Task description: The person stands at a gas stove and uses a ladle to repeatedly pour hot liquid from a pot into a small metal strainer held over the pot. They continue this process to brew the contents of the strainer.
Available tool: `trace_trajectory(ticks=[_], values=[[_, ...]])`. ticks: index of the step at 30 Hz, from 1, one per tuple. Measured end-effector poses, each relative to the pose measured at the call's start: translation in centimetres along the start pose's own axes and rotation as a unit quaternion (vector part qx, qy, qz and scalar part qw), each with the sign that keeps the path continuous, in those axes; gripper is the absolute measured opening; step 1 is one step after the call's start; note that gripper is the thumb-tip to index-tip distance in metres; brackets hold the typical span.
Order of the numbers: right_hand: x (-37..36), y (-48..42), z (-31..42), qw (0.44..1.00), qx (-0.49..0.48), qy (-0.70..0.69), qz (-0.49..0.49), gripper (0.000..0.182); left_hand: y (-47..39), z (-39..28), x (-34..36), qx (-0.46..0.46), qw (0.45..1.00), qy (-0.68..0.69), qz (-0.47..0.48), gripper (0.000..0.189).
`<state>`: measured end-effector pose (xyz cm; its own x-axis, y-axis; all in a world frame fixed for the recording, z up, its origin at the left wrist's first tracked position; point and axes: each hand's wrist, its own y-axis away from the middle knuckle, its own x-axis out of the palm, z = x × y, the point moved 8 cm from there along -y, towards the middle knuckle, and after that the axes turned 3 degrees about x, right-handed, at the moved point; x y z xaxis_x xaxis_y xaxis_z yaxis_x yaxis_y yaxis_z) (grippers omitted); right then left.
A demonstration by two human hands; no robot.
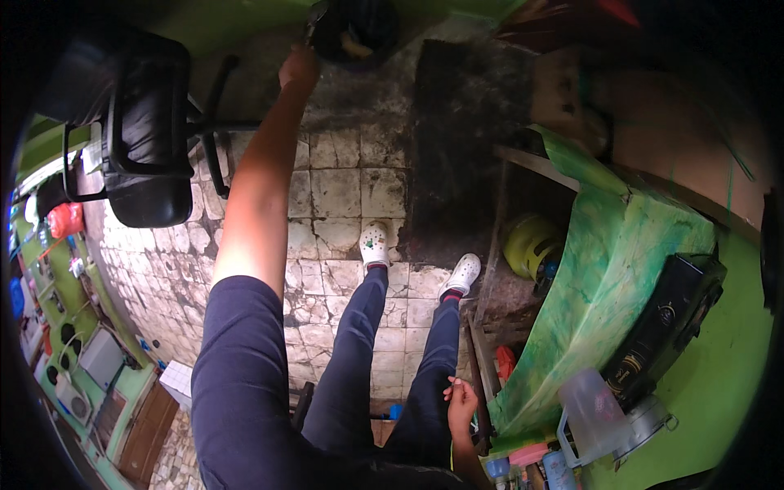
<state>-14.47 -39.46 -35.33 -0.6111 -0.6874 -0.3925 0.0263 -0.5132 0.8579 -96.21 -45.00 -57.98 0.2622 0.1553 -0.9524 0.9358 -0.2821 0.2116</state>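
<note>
My left hand (300, 70) is stretched far out to the top of the view. It grips a slim metal utensil (313, 21); its exact kind is too dim to tell. Just right of that hand stands a dark round bin (383, 37) with a pale yellowish piece (355, 46) in it. My right hand (460, 404) hangs low beside my right thigh, near the cloth-covered table's edge. Its fingers are loosely curled, and whether anything small sits between them is unclear.
A black office chair (150, 141) stands at left. On the right, a green table covering (588, 294) hangs near a gas cylinder (531, 245). A black gas stove (655, 324), a plastic jug (594, 416) and a metal pot (646, 425) sit there. Cracked tiles (335, 193) cover the floor.
</note>
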Motion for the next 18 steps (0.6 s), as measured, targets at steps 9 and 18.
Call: trace_trajectory(ticks=[9,18], values=[[1.3,-1.0,2.1,1.0,0.009,-0.007,0.017,0.026,-1.2,-1.3,0.7,0.015,0.997,-0.077,-0.019,0.027],[0.7,-2.4,2.7,1.0,-0.007,-0.001,0.022,0.028,-1.8,-0.9,0.2,-0.019,0.996,-0.081,0.019,0.028]])
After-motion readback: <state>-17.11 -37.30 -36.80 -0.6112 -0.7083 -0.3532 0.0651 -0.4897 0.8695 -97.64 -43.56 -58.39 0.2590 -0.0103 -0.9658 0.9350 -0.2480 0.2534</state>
